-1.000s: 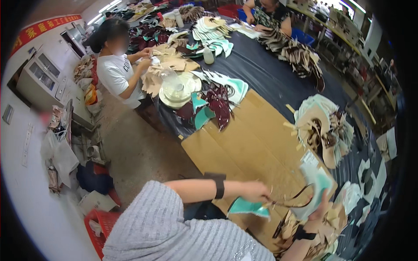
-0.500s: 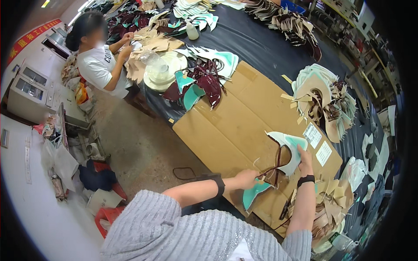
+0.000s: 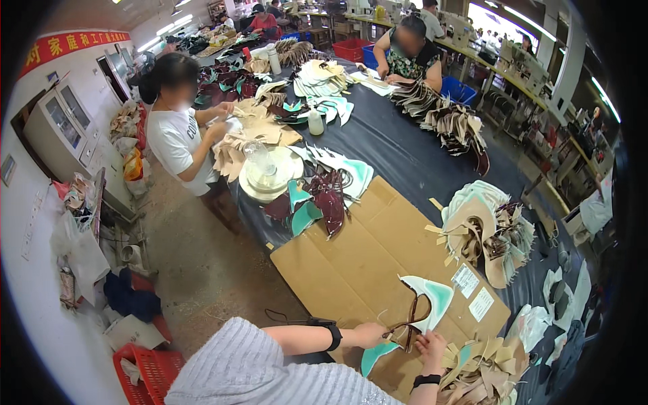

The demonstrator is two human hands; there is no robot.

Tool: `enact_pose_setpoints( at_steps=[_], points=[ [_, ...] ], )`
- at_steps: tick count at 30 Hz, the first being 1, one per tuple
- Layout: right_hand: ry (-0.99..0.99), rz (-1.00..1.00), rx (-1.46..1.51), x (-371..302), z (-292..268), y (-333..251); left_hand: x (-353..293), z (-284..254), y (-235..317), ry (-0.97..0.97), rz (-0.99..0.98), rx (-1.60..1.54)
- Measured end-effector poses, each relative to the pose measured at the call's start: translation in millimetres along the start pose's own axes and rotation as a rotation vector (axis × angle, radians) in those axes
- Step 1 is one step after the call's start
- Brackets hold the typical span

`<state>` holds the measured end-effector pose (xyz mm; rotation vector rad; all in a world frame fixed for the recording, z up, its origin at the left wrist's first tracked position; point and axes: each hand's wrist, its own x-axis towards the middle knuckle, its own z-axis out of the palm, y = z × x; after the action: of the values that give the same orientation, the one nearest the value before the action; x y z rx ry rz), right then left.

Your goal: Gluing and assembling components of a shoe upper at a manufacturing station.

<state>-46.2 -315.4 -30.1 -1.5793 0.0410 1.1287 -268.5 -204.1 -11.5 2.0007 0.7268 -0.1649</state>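
Note:
A curved shoe upper (image 3: 432, 300), white at the rim and turquoise inside, lies on the brown cardboard sheet (image 3: 378, 246) in front of me. Thin maroon straps run from its inner edge. My left hand (image 3: 369, 335) is closed around the strap ends, left of the upper. At the upper's lower tip, the bent fingers of my right hand (image 3: 430, 348) pinch the piece; the exact contact is small. Below my left hand sits a second turquoise-lined piece (image 3: 378, 355), joined to or lying against the straps.
Tan cut pieces (image 3: 482, 371) heap beside my right wrist. Stacked uppers (image 3: 476, 216) stand at the cardboard's right. Maroon and turquoise pieces (image 3: 324, 202) lie at its far left, near a round white stand (image 3: 270, 181). Co-workers (image 3: 179, 135) handle pieces at the black-covered table (image 3: 378, 135).
The view has tilted up, showing more of the room and another co-worker across the table. My right hand has slid from the upper's outer side to its lower tip; my left keeps the straps.

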Motion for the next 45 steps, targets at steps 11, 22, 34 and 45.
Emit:
enact_pose_setpoints(
  at_steps=[11, 22, 34, 45],
  points=[
    [-0.002, 0.062, -0.06, -13, 31, -5, 0, -23, 21, -0.061, -0.014, 0.249],
    [-0.104, 0.027, -0.69, -38, 61, 14, 13, -10, 8, -0.118, 0.05, 0.301],
    [-0.106, -0.079, -0.734, -40, 62, 27, 14, -11, 0, -0.128, 0.116, 0.229],
    [0.003, -0.389, -1.067, -47, 51, 41, 12, -19, 10, -0.152, 0.047, 0.26]
  ],
)
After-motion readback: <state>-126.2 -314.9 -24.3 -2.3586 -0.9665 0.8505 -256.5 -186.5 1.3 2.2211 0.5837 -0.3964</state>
